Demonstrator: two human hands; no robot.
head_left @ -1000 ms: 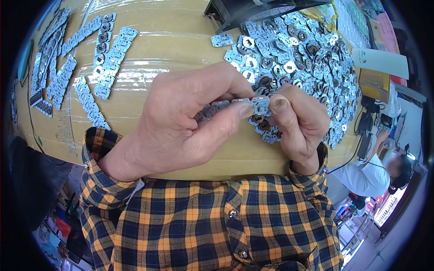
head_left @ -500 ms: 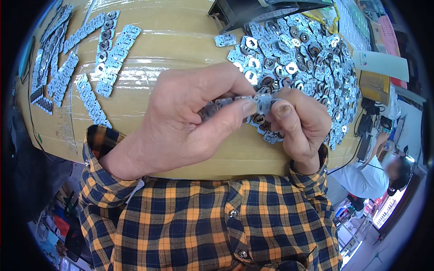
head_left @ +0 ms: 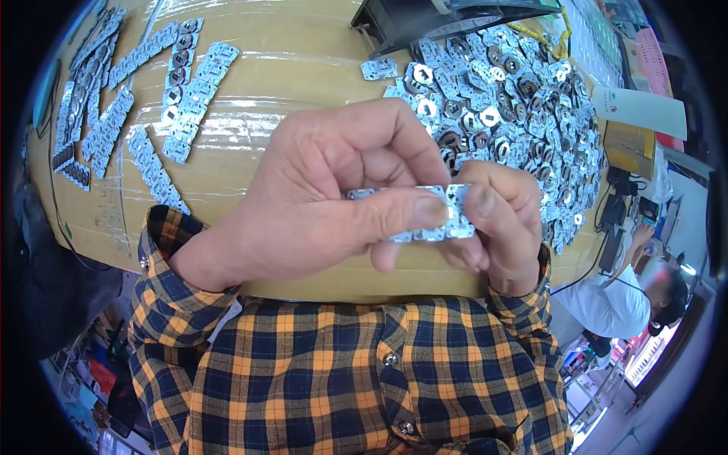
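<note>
A short row of small pale-blue and silver pieces, like little circuit boards [head_left: 457, 201], is held in front of my chest. My left hand [head_left: 303, 197] is closed on it, the thumb lying flat across its face and the fingers behind. At the row's right end, my right hand [head_left: 509, 216] pinches it between thumb and bent fingers. Part of the row is covered by my left thumb. Beyond my right hand spreads a big heap of loose small boards [head_left: 493, 98], some showing round brown or silver discs.
Several finished-looking strips of boards [head_left: 199, 98] lie at the left of the brown table [head_left: 303, 68]. A dark box-shaped device [head_left: 398, 26] stands at the back, near a single loose piece [head_left: 379, 69]. A white card [head_left: 641, 110] and another person [head_left: 614, 299] are at right.
Both hands have turned the row so its flat face shows, and it sits slightly lower. My left fingers have opened out a little behind it.
</note>
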